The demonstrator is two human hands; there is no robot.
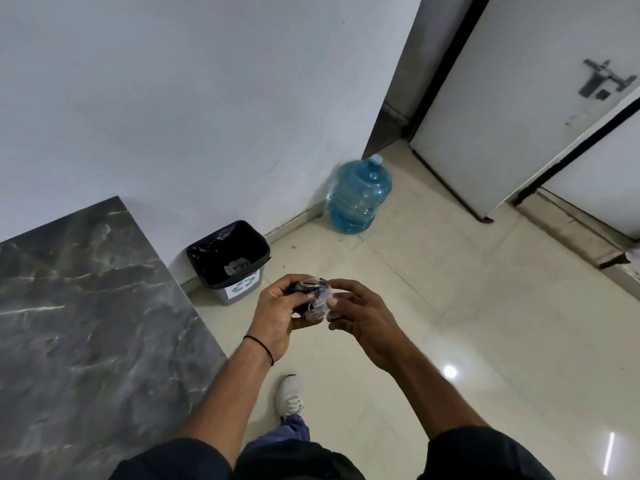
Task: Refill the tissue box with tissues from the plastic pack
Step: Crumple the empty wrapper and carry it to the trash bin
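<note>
Far left: grey marble counter (pixel 86 306), top surface only, its corner pointing towards the person.

Just right of the counter edge, against the white wall (pixel 190 98): small grey bin (pixel 239 289) with a black liner (pixel 207 261), a crumpled grey scrap (pixel 237 266) inside, green recycling print on the front.

Centre: both hands meet in front of the body, over the floor, near the bin but clear of it. Left hand (pixel 277 313) is clenched around a crumpled plastic pack (pixel 317 299), clear film with dark parts; black band (pixel 259 346) on that wrist. Right hand (pixel 360 317) has its fingertips (pixel 334 303) pinching the clear film from the right side, remaining fingers loosely curled. Cannot tell whether any tissues are in the pack. Tissue box not in view.

Below the hands: one white shoe (pixel 290 396) and a blue trouser leg (pixel 294 431) on the cream floor tiles (pixel 467 323). Dark sleeves at the bottom edge.

Right of centre, at the wall corner: blue water jug (pixel 358 197) standing upright on the floor.

Far right: white door (pixel 519 98) with a dark frame and a metal latch (pixel 604 79).
</note>
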